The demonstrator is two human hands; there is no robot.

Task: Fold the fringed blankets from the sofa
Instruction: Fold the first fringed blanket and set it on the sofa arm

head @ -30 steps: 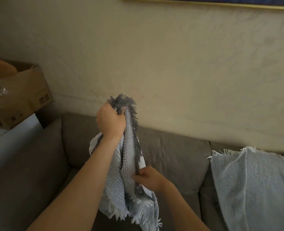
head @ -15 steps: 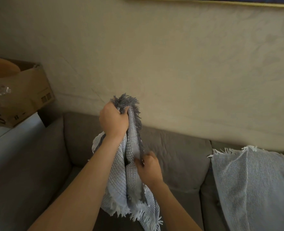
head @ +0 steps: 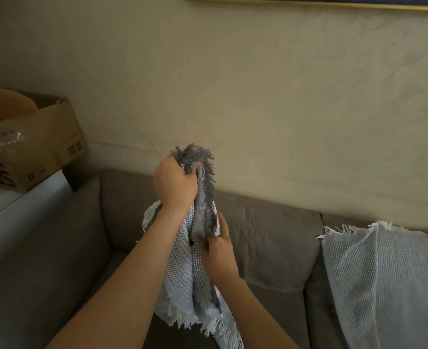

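A grey and pale-blue fringed blanket (head: 182, 275) hangs bunched in front of the grey sofa (head: 265, 238). My left hand (head: 175, 185) is clenched on its top corner, where a tuft of grey fringe sticks up above my fist. My right hand (head: 219, 250) is lower, pinching the grey edge of the same blanket, with its fingers pointing up along the cloth. White fringe dangles at the bottom of the blanket. A second pale-blue fringed blanket (head: 384, 280) is draped over the sofa back at the right.
A cardboard box (head: 47, 144) with plastic wrap and an orange object stands on a white surface (head: 14, 212) beyond the sofa's left arm. A beige wall rises behind the sofa, with a gold-edged picture frame (head: 308, 2) at the top.
My right hand has slid up the blanket's grey edge, from low by the fringe to just under my left hand. My left hand has kept its grip at the top.
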